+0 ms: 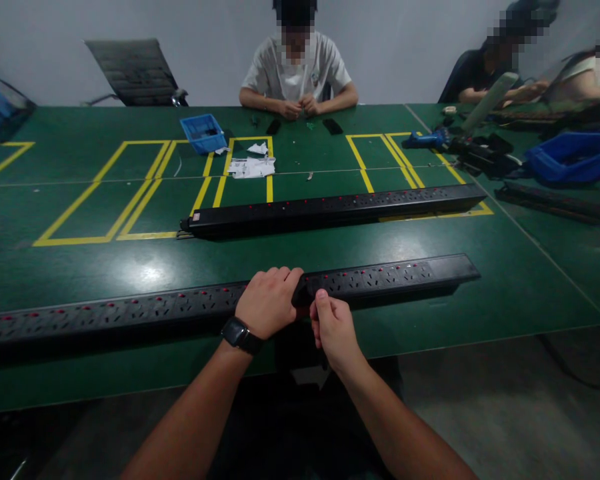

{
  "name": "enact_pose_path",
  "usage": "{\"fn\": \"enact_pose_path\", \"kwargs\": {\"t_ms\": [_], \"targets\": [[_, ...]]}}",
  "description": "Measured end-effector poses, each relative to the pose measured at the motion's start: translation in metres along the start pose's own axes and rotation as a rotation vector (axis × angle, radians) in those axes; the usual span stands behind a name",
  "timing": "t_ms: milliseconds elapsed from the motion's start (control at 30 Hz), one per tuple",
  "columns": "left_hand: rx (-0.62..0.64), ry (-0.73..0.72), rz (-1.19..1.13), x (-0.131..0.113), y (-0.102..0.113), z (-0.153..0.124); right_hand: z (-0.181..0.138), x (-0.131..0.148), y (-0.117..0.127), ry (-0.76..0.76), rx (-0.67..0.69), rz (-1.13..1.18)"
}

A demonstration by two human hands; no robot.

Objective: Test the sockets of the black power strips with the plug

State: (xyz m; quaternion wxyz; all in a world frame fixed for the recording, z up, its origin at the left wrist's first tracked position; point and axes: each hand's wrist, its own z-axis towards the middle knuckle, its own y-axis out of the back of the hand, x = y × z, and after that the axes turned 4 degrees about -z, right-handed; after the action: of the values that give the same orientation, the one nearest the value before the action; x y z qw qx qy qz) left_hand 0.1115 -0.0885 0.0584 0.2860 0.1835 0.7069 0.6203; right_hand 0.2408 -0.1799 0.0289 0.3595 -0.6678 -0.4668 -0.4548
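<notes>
A long black power strip (390, 277) with rows of sockets and red dots lies along the near edge of the green table (130, 267). My left hand (269, 300) is wrapped over its middle, fingers curled across the top. Just right of it, my right hand (333, 327) pinches the strip's near edge between thumb and fingers. A dark watch sits on my left wrist. A second black power strip (330, 210) lies parallel farther back.
Across the table a person sits with hands together over small parts. A blue bin (203, 133) and white papers (251, 167) lie near them. At right are more people, a blue tray (575, 157) and black strips. Yellow tape outlines mark the tabletop.
</notes>
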Motion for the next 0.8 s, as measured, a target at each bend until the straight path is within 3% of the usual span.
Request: {"fn": "enact_pose_path", "kwargs": {"t_ms": [467, 800], "targets": [[0.014, 0.008, 0.012, 0.000, 0.001, 0.000, 0.002, 0.000, 0.002, -0.002, 0.026, -0.012], [0.018, -0.018, 0.037, 0.001, -0.001, 0.000, 0.005, -0.015, 0.008, 0.031, 0.103, 0.020]]}}
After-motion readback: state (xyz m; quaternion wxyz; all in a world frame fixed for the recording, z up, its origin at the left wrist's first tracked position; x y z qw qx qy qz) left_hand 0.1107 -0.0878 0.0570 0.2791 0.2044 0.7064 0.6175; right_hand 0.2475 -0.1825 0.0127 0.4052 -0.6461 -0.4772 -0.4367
